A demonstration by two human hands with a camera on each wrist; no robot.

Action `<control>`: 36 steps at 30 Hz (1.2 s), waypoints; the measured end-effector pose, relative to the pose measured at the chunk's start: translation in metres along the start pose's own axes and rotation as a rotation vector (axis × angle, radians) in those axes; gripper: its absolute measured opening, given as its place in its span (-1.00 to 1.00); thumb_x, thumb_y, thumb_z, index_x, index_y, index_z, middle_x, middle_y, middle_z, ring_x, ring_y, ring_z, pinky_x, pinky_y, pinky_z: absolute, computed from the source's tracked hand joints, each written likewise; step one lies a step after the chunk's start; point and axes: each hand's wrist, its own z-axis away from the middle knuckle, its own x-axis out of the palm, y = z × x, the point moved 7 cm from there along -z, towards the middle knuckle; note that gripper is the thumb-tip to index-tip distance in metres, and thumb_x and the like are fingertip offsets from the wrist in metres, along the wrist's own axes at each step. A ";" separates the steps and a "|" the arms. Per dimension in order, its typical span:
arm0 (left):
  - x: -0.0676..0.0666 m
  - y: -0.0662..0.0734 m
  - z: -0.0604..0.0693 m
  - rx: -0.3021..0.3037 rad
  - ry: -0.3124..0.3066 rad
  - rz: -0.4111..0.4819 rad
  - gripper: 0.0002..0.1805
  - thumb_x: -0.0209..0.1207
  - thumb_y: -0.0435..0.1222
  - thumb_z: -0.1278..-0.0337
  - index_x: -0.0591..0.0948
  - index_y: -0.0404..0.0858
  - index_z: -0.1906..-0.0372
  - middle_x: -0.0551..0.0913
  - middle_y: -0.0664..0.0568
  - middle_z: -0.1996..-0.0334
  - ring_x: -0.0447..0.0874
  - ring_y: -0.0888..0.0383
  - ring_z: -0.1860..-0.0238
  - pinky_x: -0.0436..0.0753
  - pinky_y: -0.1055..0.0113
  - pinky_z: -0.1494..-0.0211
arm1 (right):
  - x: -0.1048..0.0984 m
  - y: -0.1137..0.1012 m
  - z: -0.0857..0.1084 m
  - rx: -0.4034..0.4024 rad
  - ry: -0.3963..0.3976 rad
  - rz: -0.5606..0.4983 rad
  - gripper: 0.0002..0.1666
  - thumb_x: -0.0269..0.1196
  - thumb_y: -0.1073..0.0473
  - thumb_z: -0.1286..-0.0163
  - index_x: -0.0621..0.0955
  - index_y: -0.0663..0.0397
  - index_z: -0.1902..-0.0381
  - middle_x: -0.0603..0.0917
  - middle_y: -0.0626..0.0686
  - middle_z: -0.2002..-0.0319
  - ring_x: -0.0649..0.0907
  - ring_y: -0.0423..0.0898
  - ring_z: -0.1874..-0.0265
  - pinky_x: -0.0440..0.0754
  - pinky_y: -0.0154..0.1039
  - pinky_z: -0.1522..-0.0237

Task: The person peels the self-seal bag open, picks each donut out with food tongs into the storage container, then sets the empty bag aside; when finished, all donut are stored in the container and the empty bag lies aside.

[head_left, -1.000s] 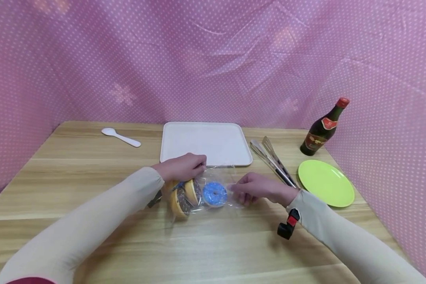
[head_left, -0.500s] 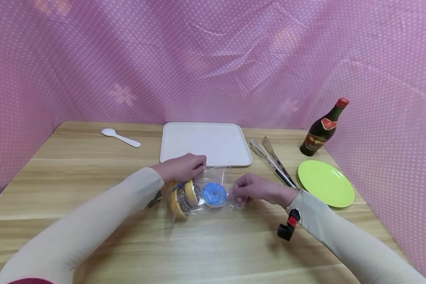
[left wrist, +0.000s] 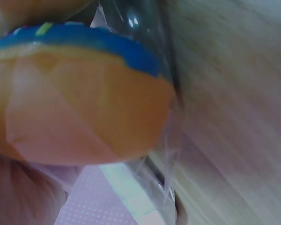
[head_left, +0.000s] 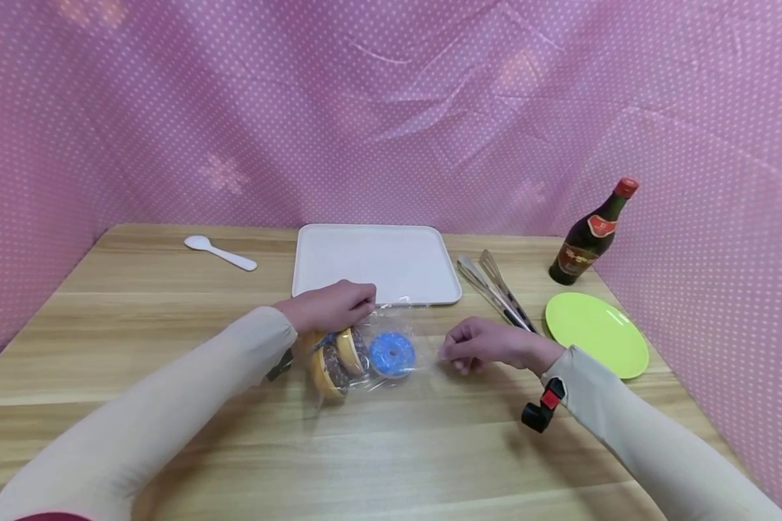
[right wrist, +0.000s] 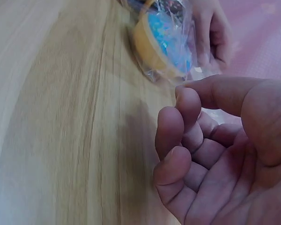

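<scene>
My left hand grips the upper edge of a clear plastic bag; its fingers are partly hidden in the head view. Inside the bag are several doughnuts: a blue-iced one lies to the right, two dark-iced ones lean at the left, and a bit of blue icing shows behind them. Close up in the left wrist view, a tan doughnut with blue icing presses against the film. With thumb and forefinger, my right hand pinches the bag's right edge, its other fingers loosely curled.
Behind the bag lies a white tray. Metal tongs and a lime-green plate are to the right, with a dark red-capped bottle beyond. A white spoon rests at back left; a pink curtain hangs behind.
My right hand has shifted slightly to the right, away from the blue-iced doughnut, drawing the bag's edge along. My left hand stays nearly where it was.
</scene>
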 end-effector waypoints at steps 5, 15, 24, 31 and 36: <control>0.001 0.000 0.001 -0.016 -0.003 -0.006 -0.80 -0.03 -0.30 -0.62 0.50 -0.22 0.25 0.46 0.11 0.48 0.40 0.22 0.43 0.45 0.37 0.27 | -0.004 0.004 0.001 0.002 0.009 -0.031 -0.74 0.17 0.16 -0.59 0.64 0.22 0.27 0.62 -0.09 0.48 0.57 -0.21 0.45 0.55 -0.36 0.38; 0.003 0.000 -0.001 -0.036 -0.012 -0.005 -0.79 -0.08 -0.30 -0.64 0.48 -0.21 0.24 0.44 0.12 0.48 0.36 0.23 0.45 0.42 0.38 0.31 | 0.001 0.006 0.004 0.085 0.096 -0.066 -0.51 0.22 -0.16 -0.56 0.61 0.05 0.46 0.60 -0.09 0.54 0.56 -0.19 0.52 0.49 -0.34 0.48; 0.002 -0.003 -0.001 -0.041 -0.010 -0.023 -0.79 -0.05 -0.28 -0.64 0.49 -0.20 0.24 0.49 0.09 0.46 0.43 0.21 0.42 0.48 0.36 0.28 | 0.020 -0.001 0.002 0.037 0.024 -0.153 -0.65 0.21 0.09 -0.58 0.57 -0.02 0.49 0.56 -0.14 0.57 0.53 -0.25 0.57 0.41 -0.41 0.56; 0.001 -0.002 -0.001 -0.037 -0.011 -0.022 -0.80 -0.04 -0.28 -0.63 0.49 -0.19 0.25 0.49 0.09 0.46 0.43 0.20 0.40 0.48 0.35 0.26 | 0.020 0.000 0.002 0.024 -0.028 -0.218 -0.73 0.21 0.19 -0.56 0.60 -0.03 0.43 0.56 -0.14 0.55 0.51 -0.27 0.54 0.46 -0.45 0.50; 0.001 -0.001 0.000 -0.027 -0.007 -0.011 -0.79 -0.03 -0.30 -0.63 0.49 -0.19 0.26 0.48 0.09 0.47 0.43 0.21 0.41 0.47 0.36 0.27 | 0.015 0.006 0.004 0.030 -0.067 -0.166 -0.76 0.23 0.18 -0.54 0.61 0.00 0.41 0.57 -0.14 0.54 0.55 -0.27 0.55 0.45 -0.45 0.53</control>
